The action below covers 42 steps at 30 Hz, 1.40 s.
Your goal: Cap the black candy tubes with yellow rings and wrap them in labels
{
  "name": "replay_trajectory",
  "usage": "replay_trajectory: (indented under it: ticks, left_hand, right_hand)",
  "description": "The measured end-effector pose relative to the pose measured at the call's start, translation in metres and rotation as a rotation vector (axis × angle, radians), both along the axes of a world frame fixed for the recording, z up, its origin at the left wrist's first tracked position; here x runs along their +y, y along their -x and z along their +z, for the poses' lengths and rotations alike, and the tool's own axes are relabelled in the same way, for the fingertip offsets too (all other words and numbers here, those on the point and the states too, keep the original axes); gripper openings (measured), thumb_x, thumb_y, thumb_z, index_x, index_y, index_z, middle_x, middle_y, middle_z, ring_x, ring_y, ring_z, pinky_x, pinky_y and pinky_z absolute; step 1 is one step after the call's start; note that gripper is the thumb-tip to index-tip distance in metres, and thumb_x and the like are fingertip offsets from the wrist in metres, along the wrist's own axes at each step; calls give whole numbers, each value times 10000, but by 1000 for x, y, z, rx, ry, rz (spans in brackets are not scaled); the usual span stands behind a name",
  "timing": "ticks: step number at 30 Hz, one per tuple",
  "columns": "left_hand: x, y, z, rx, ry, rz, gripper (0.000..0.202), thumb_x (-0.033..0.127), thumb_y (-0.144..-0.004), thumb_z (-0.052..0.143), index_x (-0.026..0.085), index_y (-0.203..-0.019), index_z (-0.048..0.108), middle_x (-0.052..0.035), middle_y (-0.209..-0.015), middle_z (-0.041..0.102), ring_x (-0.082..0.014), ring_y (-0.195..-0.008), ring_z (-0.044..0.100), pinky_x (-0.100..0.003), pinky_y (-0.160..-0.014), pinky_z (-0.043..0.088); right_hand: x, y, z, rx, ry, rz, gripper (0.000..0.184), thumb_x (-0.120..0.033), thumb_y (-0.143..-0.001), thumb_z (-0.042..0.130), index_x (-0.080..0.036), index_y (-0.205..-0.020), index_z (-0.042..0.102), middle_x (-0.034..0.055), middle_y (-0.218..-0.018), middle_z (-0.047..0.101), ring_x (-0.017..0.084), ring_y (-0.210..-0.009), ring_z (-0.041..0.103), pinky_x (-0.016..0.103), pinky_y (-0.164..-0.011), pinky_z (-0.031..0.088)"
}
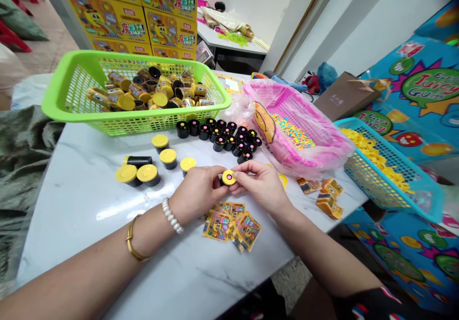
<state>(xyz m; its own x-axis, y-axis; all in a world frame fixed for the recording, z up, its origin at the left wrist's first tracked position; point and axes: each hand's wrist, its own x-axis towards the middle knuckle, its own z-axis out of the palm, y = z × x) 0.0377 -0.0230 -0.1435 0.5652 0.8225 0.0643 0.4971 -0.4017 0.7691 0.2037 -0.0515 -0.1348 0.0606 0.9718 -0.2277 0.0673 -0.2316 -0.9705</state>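
The thumb and fingertips of the left hand (201, 188) were closed on one side of a small black cup (221, 181); those of the right hand (263, 186) pinched its other side, so the cup sat held between the two, over the near middle of the white table (82, 191); a yellow ring (224, 175) lay on its top, a pink spot showing through the hole; just below the hands spread a loose pile of printed labels (233, 224); a loose yellow ring (283, 181) showed beside the right hand, and beyond it lay some folded wrappers (328, 200); to the left of the hands stood several yellow-topped cups (168, 157), with one dark cylinder (139, 161) on its side among them; past the fingers clustered open black cups (219, 142), pink or yellow spots inside; behind these stood a green basket (143, 117) of wrapped tubs (165, 88); to its right, a plastic-lined pink basket (287, 93) held coloured pellets (296, 133); farther right, a blue basket (426, 200) contained yellow rings (376, 157); yellow cartons (118, 19) were stacked behind the green basket.
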Motion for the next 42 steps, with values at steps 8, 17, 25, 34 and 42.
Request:
replay_trajectory:
  ticks: [8,17,25,34,42]
  left_hand:
    - [0,0,4,23,17,-7,99,213,-788,612,163,-830,687,21,-597,624,-116,-537,511,-215,-527,328]
    - [1,2,4,6,11,11,112,192,-766,592,167,-816,690,31,-559,604,-107,-502,504,-206,-502,325]
    - [-6,-1,16,-158,409,65,367,426,-929,433,174,-829,681,58,-413,485,-90,-350,385,-200,-376,273]
    - [-9,-9,9,-251,554,126,356,437,-908,501,179,-723,663,57,-431,477,-69,-364,348,-180,-356,248]
    - [-11,-14,8,-307,751,227,372,464,-898,518,153,-770,677,46,-435,486,-49,-333,341,-156,-334,231]
  right_hand:
    - [0,1,0,81,30,56,311,-334,-682,805,-129,-862,657,19,-650,720,117,-543,695,215,-556,603]
    - [0,1,-5,186,76,-22,288,-331,-662,810,-136,-780,634,42,-732,739,137,-565,712,250,-572,623]
    - [0,1,-8,185,78,16,244,-319,-730,753,-152,-822,601,-1,-627,696,129,-542,697,236,-554,609]
    - [0,1,-6,127,64,39,222,-325,-772,713,-164,-811,565,-34,-549,652,109,-484,664,202,-489,583]
    - [-5,2,-7,80,6,65,186,-307,-819,653,-190,-832,508,-78,-597,594,74,-458,622,172,-461,533]
